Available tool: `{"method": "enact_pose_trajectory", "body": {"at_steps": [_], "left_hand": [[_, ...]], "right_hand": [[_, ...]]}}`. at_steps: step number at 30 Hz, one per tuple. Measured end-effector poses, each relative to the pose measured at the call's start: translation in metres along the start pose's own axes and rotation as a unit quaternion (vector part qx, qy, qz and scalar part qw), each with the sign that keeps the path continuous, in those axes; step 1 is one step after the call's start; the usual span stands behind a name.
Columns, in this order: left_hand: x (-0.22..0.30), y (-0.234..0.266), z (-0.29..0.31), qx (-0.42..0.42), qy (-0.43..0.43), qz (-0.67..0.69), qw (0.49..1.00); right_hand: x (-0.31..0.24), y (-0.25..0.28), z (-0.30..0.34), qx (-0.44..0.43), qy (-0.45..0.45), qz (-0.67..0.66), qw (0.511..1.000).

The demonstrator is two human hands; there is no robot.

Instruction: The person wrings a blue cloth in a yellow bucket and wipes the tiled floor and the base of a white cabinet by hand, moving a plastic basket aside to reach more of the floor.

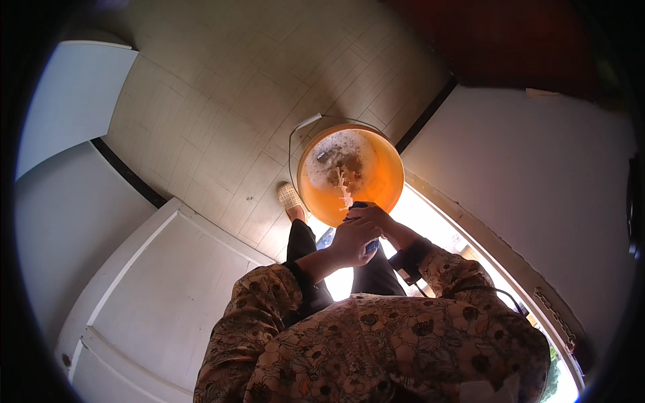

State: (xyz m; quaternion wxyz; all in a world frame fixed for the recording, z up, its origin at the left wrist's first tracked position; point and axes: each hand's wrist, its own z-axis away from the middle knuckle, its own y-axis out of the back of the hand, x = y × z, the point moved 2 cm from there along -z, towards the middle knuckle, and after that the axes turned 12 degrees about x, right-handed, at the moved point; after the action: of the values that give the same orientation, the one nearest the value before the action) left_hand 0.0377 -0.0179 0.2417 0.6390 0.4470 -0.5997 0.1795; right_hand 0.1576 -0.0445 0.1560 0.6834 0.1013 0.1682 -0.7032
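Note:
A dark blue cloth point(371, 247) is bunched and squeezed between my two hands. My left hand point(351, 243) is closed round it, with a bit of the cloth sticking out below. My right hand point(376, 218) grips it too, pressed up against the left one, and more cloth shows past its fingers. Pale, foamy water point(344, 188) streams from the cloth into the orange bucket point(386, 178) just ahead of my hands. Inside the bucket lies dark water with white suds point(349, 144). Much of the cloth is hidden by my fingers.
The bucket's wire handle point(290, 151) hangs over its far left side. My foot in a woven shoe point(290, 196) is on the tiled floor point(222, 101) beside the bucket. A white panelled door point(154, 289) stands to the left, a pale wall point(531, 154) and bright doorway to the right.

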Motion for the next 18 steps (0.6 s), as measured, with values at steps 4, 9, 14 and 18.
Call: {"method": "enact_pose_trajectory", "body": {"at_steps": [4,9,14,18], "left_hand": [[-0.011,0.045,0.016,0.197,0.398,0.091,0.891],[-0.006,0.137,0.018,0.302,0.518,0.567,0.565],[0.049,0.260,0.028,0.293,0.420,0.590,0.625],[0.055,0.342,0.046,0.267,0.344,0.576,0.692]], "right_hand": [[-0.037,-0.010,0.043,0.031,0.018,-0.308,0.951],[-0.111,-0.025,0.122,-0.150,0.147,-0.155,0.965],[-0.196,-0.115,0.150,-0.222,0.206,-0.040,0.952],[-0.253,-0.212,0.159,-0.161,0.252,0.169,0.939]]}}
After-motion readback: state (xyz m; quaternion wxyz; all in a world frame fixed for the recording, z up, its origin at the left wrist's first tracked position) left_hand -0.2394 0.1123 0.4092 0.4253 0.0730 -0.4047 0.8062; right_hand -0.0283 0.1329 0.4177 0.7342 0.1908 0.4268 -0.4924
